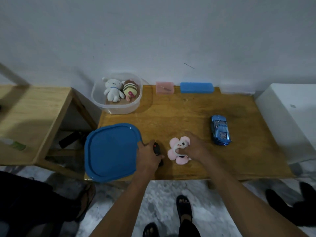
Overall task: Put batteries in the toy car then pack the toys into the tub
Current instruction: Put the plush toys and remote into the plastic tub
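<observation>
— What are the fingers doing?

— The left hand point(148, 155) has its fingers curled around a black remote point(157, 149) with a red button, low on the wooden surface point(188, 113). The right hand point(194, 147) pinches a pink flower plush point(178, 150), thumb tucked under its white middle.

— And the car?

— The blue toy car point(220, 130) sits on the surface beyond and to the right of the right fingers, untouched.

— The tub?

— The clear tub point(118, 106) stands well beyond the left fingers, holding a white plush point(113, 89) and a striped plush point(130, 90). Its blue lid point(111, 153) lies just left of the left fingers.
</observation>
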Motion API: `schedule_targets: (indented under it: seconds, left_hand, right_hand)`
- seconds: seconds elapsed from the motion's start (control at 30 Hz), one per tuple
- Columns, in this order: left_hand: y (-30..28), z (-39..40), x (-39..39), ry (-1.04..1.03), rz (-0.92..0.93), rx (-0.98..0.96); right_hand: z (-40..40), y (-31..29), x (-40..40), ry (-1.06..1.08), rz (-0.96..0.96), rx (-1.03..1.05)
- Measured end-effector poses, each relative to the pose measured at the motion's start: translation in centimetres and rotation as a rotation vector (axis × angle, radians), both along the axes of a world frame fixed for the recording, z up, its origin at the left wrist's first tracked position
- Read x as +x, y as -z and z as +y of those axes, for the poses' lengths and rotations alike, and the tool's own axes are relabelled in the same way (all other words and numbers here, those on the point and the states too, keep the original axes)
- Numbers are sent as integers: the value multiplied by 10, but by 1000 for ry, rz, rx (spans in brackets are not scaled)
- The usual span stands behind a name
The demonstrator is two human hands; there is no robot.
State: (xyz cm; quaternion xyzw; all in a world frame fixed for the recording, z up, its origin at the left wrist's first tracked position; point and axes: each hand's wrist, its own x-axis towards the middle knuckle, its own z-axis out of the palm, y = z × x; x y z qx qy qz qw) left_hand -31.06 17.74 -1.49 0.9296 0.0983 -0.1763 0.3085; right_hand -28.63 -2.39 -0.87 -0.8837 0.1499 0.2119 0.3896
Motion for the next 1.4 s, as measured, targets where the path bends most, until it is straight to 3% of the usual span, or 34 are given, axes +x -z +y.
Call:
schedule_targets:
  seconds: [0.2, 0.53, 0.73, 1.07, 1.4]
  left_hand:
    - [-6, -9, 1, 21, 2, -81]
    - [-48, 16, 40, -190, -250, -617]
    - [-76, 68, 87, -197, -298, -845]
    - [-95, 148, 171, -182, -378, -846]
    - [-43, 195, 232, -201, -284, -670]
  right_hand:
    - [2, 13, -9, 105, -105, 134]
    - [20, -50, 31, 145, -332, 334]
    - [64, -86, 79, 91, -404, 523]
    - [146, -93, 182, -22, -404, 684]
    - [198, -48, 236, -87, -359, 525]
